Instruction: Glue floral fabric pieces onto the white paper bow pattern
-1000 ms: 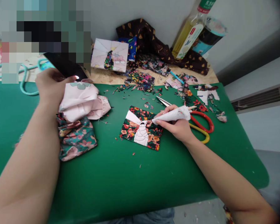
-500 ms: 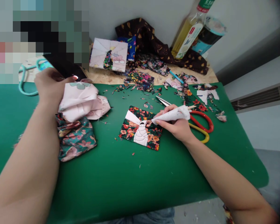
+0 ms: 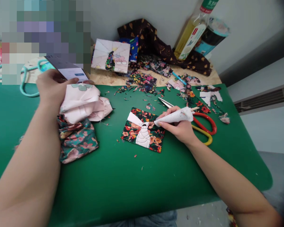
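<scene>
My left hand (image 3: 53, 83) is closed on a smartphone (image 3: 72, 72) at the back left, its thumb on the lit screen. Beneath that hand and wrist lie a pale pink cloth (image 3: 81, 105) and a crumpled green floral cloth (image 3: 79, 142). My right hand (image 3: 177, 126) pinches a white cone-shaped paper wrap (image 3: 174, 116) with a wooden stick poking from its wide end. Its narrow tip points at the floral patchwork square (image 3: 143, 129), which lies flat with white pieces in its middle. Scissors (image 3: 204, 123) with red and yellow handles lie partly hidden under my right hand.
A green mat (image 3: 123, 183) covers the table front. Fabric scraps (image 3: 144, 80) lie along the back, near a white patchwork block (image 3: 111, 55) and a brown patterned cloth (image 3: 146, 33). An oil bottle (image 3: 191, 34) and a tub (image 3: 211, 36) stand back right. A teal cord (image 3: 26, 85) lies left.
The phone screen has gone from dark to lit, and my left thumb has shifted slightly on it. My right hand and the patchwork square stay in place.
</scene>
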The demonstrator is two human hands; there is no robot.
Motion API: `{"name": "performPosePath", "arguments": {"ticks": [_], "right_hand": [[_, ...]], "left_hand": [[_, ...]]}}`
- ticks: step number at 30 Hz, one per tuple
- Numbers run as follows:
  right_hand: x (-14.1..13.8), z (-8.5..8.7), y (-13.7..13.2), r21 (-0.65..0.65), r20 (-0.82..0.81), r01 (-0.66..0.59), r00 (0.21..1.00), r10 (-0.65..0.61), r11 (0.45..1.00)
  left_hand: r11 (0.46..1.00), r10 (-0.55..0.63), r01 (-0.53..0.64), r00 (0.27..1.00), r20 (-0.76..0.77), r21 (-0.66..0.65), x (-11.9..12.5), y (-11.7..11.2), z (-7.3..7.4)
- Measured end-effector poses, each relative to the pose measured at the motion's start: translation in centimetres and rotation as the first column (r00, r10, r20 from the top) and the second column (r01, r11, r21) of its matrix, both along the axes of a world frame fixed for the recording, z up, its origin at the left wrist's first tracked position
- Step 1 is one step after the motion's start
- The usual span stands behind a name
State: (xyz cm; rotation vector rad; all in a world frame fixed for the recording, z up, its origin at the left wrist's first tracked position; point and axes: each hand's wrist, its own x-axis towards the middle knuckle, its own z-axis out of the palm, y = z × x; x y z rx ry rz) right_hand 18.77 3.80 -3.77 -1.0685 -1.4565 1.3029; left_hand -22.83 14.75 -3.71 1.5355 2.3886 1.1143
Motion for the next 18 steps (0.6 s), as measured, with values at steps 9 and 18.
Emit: {"name": "performPosePath", "arguments": {"ticks": [9,18], "right_hand": [[0.0,0.0,0.1,-0.005,0.008,-0.001,1.000,0.001,1.000],[0.0,0.0,0.0,-0.012,0.007,0.001,1.000,-0.001,1.000]], "left_hand": [[1.000,0.014,-0.014,1.000,-0.009,0.022,0.3,0.0,0.0],[0.998,0.056,-0.056,0.998,-0.001,0.008,1.3,0.0,0.5]]}}
